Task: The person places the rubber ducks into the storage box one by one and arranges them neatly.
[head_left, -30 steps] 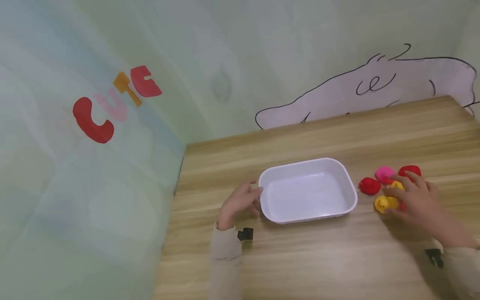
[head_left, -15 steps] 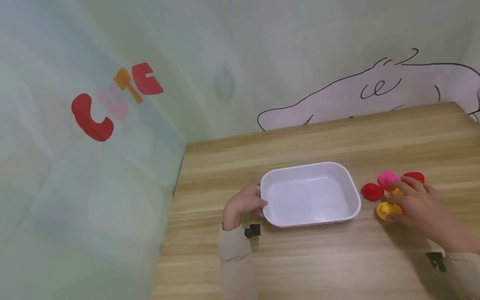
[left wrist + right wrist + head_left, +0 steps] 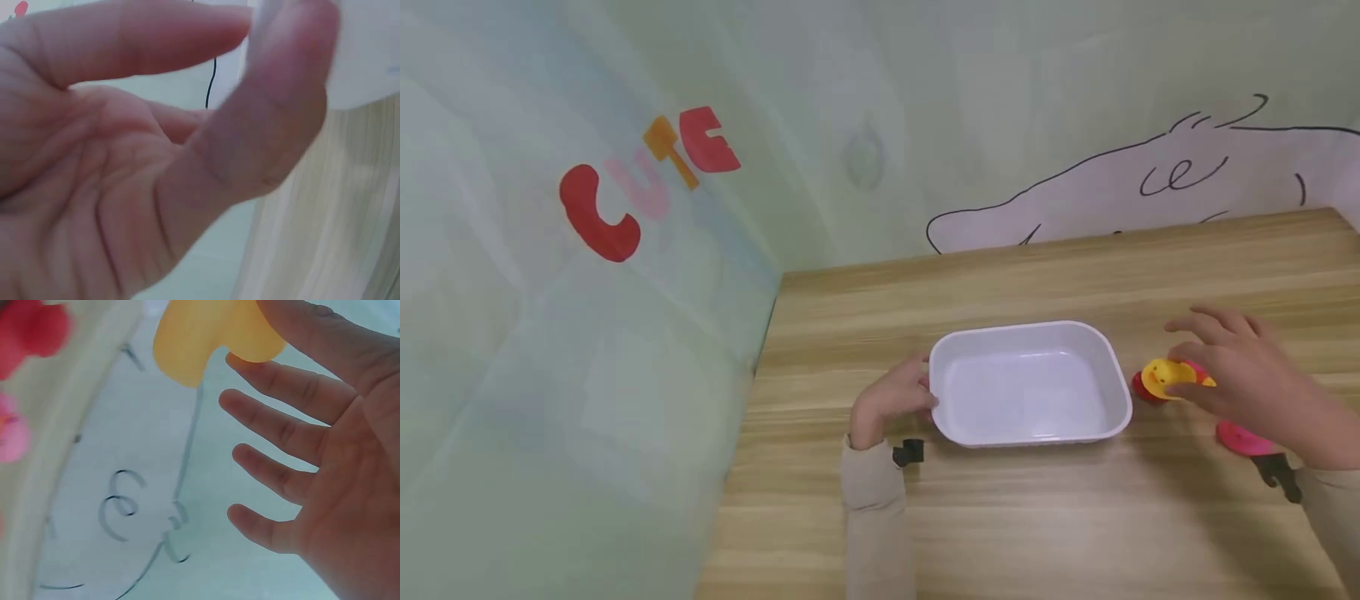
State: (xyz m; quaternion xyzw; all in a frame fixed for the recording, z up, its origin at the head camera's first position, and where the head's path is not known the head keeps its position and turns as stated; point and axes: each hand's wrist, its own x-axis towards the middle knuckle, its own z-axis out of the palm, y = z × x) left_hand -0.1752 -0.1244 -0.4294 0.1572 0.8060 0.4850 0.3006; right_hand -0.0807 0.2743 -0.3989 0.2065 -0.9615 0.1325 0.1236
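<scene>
Between thumb and index finger my right hand [image 3: 1255, 379] pinches a yellow toy duck [image 3: 1162, 377], held up off the table; its other fingers are spread in the right wrist view. Below and behind the duck lies a red toy [image 3: 1142, 390], partly hidden. A pink toy [image 3: 1242, 438] rests on the table near my right wrist. My left hand [image 3: 895, 398] holds the left wall of a white rectangular tray [image 3: 1030, 440]. In the left wrist view its thumb lies over the tray wall [image 3: 369, 56], with the index finger on the other side.
The tray stands on a wood-grain table [image 3: 1000, 517]. Behind the table rises a wall [image 3: 865, 125] with a line drawing, and a side wall [image 3: 602, 358] with coloured letters stands at the left. Blurred red [image 3: 50, 331] and pink toys [image 3: 12, 431] show in the right wrist view.
My right hand has lifted the yellow duck from the group of toys. The left hand has moved from beside the tray to grip its wall. The head view has shifted slightly.
</scene>
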